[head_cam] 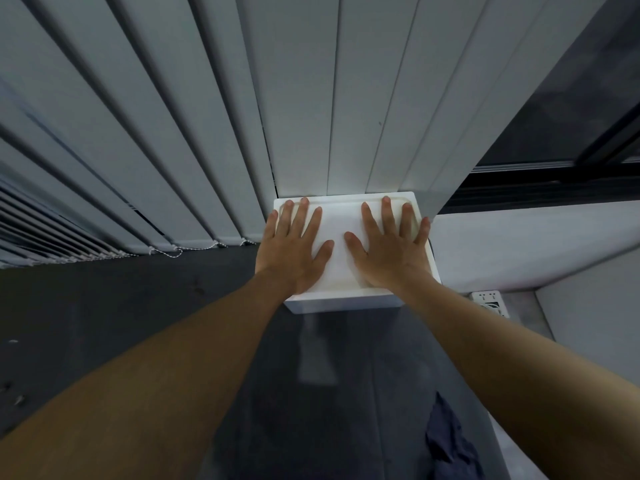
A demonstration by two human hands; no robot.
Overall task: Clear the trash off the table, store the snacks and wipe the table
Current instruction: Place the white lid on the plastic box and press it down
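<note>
Head view: both hands flat on the lid of a white foam box, centre of frame. Left hand on the lid's left half, right hand on the right half, fingers spread, palms down. Neither hand grips anything; they're open and pressing. Box sits on the dark floor, its back against the blinds, with a white wall at frame right.

My read: the snack-storage step, seating the lid. Can't see inside the box, so contents unconfirmed. No table in frame.

Risks from here:
- Foam is brittle. Hard palm pressure in the middle of the lid could crack or dent it; better to press near the edges.
- Uneven push: if one corner isn't seated, the lid rocks and pops up on the far side. The far edge is partly hidden by fingers, so I can't tell if it's flush.
- Box is light and could slide into the blinds and snag the bead chain at lower left of the slats.
- Power strip just right of the box, dark cloth at lower right: trip or snag hazards on standing up.
</note>
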